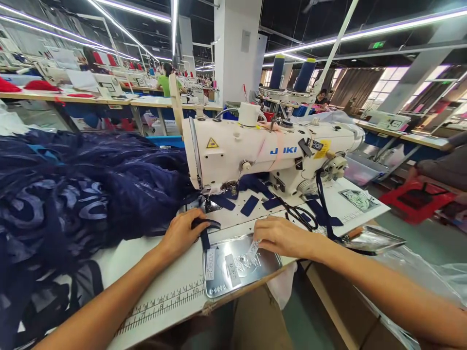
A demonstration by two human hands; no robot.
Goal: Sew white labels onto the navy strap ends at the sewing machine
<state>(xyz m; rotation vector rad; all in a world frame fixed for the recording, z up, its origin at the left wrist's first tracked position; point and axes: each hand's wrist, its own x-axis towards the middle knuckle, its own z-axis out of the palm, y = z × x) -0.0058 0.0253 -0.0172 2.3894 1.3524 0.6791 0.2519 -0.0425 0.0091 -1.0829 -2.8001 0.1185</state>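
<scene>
Near frame centre, the left hand (pixel 180 234) pinches a navy fabric strip (pixel 205 232) in closed fingers just before the sewing machine (pixel 255 150) needle. The right hand (pixel 280 236) fingers close on a white label (pixel 254 247) over the metal tray (pixel 241 266) on the tabletop (pixel 171 282). Label-attaching seems in hand; next calls for aligning label and strip under the presser foot.

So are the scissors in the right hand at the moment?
No, the scissors lie on the table by the sewing machine, while the right hand rests fingers-down on white labels at the metal tray.
</scene>
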